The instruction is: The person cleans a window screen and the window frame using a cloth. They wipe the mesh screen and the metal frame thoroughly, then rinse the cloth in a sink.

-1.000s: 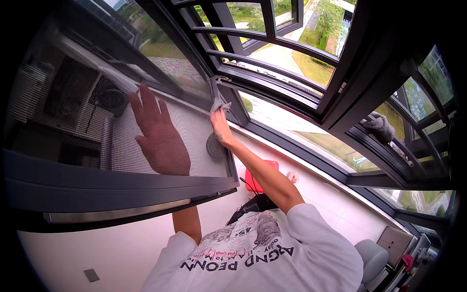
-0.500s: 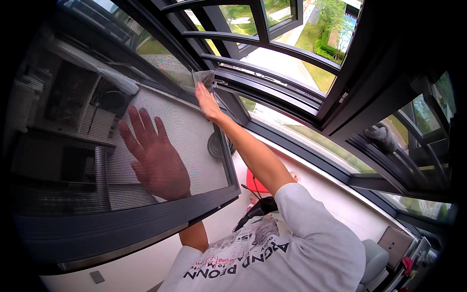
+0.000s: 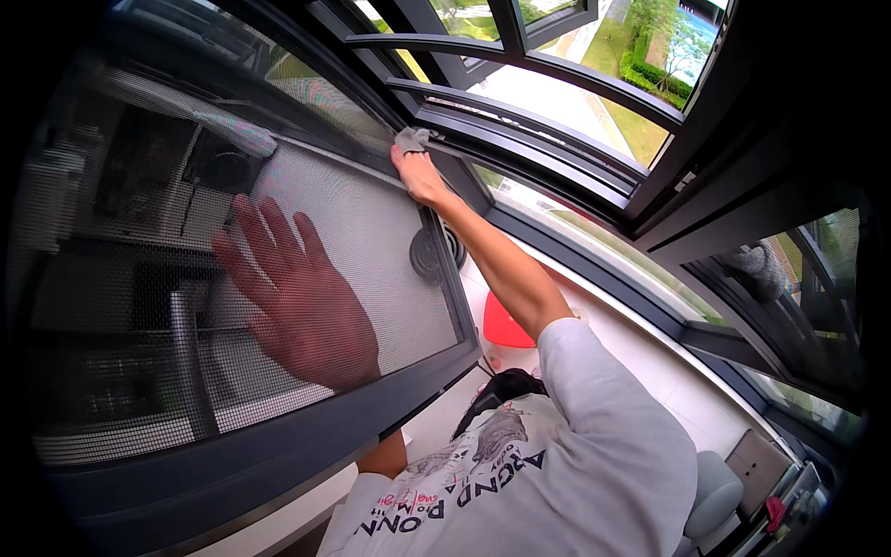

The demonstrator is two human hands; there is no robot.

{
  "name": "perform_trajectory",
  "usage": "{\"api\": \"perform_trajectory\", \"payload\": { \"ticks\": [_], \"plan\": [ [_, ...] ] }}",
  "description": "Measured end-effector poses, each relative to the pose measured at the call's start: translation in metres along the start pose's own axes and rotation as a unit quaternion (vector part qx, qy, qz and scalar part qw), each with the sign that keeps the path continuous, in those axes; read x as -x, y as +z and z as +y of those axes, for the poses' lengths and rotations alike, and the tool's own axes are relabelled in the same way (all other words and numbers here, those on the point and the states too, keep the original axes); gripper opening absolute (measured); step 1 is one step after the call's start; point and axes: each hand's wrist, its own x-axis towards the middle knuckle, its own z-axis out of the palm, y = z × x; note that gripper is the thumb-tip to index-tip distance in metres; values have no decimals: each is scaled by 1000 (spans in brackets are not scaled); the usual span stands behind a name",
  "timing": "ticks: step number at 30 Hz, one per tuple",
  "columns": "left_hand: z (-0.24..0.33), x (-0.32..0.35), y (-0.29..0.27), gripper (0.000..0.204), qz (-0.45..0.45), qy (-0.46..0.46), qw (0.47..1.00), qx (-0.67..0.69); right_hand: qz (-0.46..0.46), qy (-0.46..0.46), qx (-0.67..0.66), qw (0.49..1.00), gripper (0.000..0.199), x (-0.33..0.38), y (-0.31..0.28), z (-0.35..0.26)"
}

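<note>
My left hand (image 3: 302,292) is behind the dark mesh screen (image 3: 371,288), seen through it with the palm toward me and fingers spread. It looks flat near the mesh; I cannot tell whether it touches. My right arm stretches up past the screen's right edge. At the dark window frame, my right hand (image 3: 420,174) has its fingers closed on a crumpled grey cloth (image 3: 415,139), pressed at the corner by the hinge side. Part of the cloth is hidden by the fingers.
Dark horizontal bars (image 3: 557,116) cross the open window, with greenery and paving far below. A window pane (image 3: 789,278) on the right reflects a grey cloth. A red object (image 3: 508,325), a round dark coil (image 3: 432,249) and a grey chair (image 3: 713,492) stand lower down.
The cloth was spread flat under straight fingers; now it is bunched up and my right fingers are curled. My left hand stays spread behind the mesh. The whole view has shifted slightly.
</note>
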Motion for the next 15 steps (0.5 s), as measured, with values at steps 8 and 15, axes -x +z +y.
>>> {"api": "perform_trajectory", "payload": {
  "ticks": [8,15],
  "plan": [
    [-9,-8,4,61,-66,24,977,-202,18,-116,-154,981,63,302,52,-31],
    [-1,-16,-20,89,-111,40,901,-417,89,-151,-139,975,74,190,64,-1]
  ]
}}
